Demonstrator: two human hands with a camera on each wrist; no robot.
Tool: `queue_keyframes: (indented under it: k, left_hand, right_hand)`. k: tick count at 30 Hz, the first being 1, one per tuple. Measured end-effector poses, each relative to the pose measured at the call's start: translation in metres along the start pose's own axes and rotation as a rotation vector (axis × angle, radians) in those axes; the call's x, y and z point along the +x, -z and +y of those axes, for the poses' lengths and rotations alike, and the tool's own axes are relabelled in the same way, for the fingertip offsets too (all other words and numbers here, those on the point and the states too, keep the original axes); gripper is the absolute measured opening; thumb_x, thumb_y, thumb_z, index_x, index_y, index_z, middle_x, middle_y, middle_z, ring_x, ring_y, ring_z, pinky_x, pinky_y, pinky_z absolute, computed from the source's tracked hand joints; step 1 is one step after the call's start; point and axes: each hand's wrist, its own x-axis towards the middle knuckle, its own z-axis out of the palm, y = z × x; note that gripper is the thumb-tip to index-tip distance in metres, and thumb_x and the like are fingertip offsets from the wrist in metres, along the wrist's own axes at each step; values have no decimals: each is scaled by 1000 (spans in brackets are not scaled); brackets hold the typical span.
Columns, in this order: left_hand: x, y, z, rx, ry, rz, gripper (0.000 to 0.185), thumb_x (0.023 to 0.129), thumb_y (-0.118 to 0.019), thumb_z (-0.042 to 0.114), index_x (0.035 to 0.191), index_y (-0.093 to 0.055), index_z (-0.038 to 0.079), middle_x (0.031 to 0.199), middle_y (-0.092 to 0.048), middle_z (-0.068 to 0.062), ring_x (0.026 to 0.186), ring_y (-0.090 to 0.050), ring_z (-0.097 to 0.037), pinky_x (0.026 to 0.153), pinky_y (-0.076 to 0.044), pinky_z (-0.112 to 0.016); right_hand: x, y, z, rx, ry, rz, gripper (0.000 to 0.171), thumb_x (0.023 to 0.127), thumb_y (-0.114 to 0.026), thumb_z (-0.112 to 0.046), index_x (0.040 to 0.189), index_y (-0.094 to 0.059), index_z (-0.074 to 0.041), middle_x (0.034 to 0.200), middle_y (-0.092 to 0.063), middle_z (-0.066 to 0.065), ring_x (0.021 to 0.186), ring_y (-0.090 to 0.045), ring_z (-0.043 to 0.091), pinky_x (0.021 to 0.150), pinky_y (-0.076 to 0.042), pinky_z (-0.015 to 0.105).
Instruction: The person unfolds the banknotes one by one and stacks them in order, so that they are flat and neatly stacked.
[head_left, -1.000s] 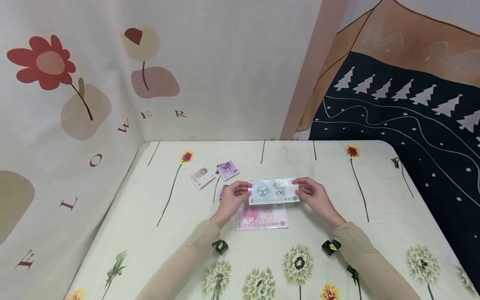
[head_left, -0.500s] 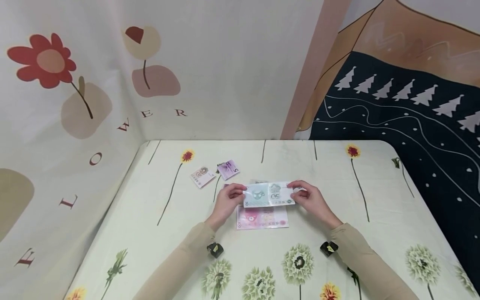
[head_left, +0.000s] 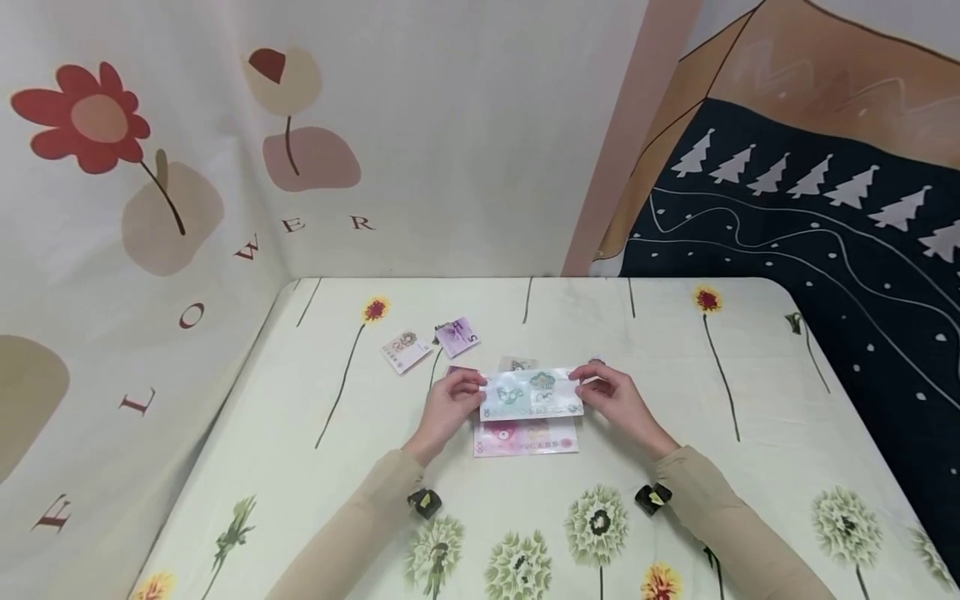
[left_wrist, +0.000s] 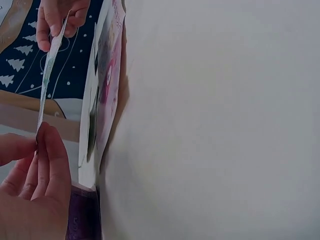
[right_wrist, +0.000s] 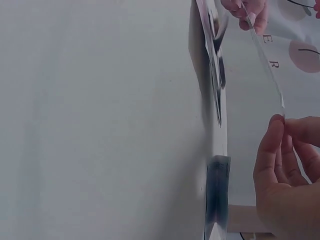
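Banknote (head_left: 531,396), green, hangs raised above the table (head_left: 675,358), pinched at opposite ends by the left hand (head_left: 448,407) and right hand (head_left: 613,402). Drawn slightly closer in, it overlaps more of the pink note (head_left: 525,442) in the head view and uncovers a small note (head_left: 517,364) behind. No container shows.

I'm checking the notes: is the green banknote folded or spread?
Spread: the green banknote spans left hand to right hand, thin edge-on in wrist views.
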Motion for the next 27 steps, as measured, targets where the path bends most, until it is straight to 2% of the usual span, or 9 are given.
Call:
queue_keyframes:
  k: [6, 8, 12, 19, 27]
  left_hand:
    - [0, 4, -4, 31, -4, 3, 23, 81, -66, -11, 103, -65, -3, 91, -67, -10, 79, -64, -17, 72, -56, -26]
    - [0, 5, -5, 30, 2, -1, 23, 81, -66, -11, 102, -66, -2, 90, -67, -9, 79, -64, -16, 72, -56, -25]
    - [-1, 8, -9, 19, 12, -18, 22, 82, -65, -11, 102, -66, -3, 90, -66, -8, 79, -63, -15, 72, -55, -24]
    - [-7, 13, -10, -51, 99, -80, 25, 83, -63, -12, 107, -62, -8, 88, -65, -11, 77, -64, -15, 74, -57, -33]
    - [-16, 12, -12, -34, 133, -96, 23, 81, -63, -12, 103, -62, -11, 85, -65, -16, 72, -63, -13, 71, -58, -32]
  right_hand:
    - [-1, -3, 3, 9, 30, -33, 19, 87, -62, 12, 105, -64, 8, 112, -59, 24, 91, -62, 22, 78, -52, 21]
    - [-1, -3, 4, 8, 15, -49, 19, 87, -61, 12, 105, -64, 8, 111, -59, 23, 92, -61, 21, 79, -51, 22]
    - [0, -2, 3, 35, -75, -105, 21, 88, -61, 9, 108, -63, 9, 112, -60, 23, 92, -63, 19, 80, -54, 26]
    - [2, -2, 1, 100, -254, -189, 27, 88, -58, 7, 114, -58, 14, 111, -62, 24, 95, -65, 20, 82, -55, 28]
    - [-1, -3, -3, 32, -297, -216, 26, 87, -59, 8, 113, -59, 13, 97, -64, 16, 84, -64, 21, 73, -56, 31]
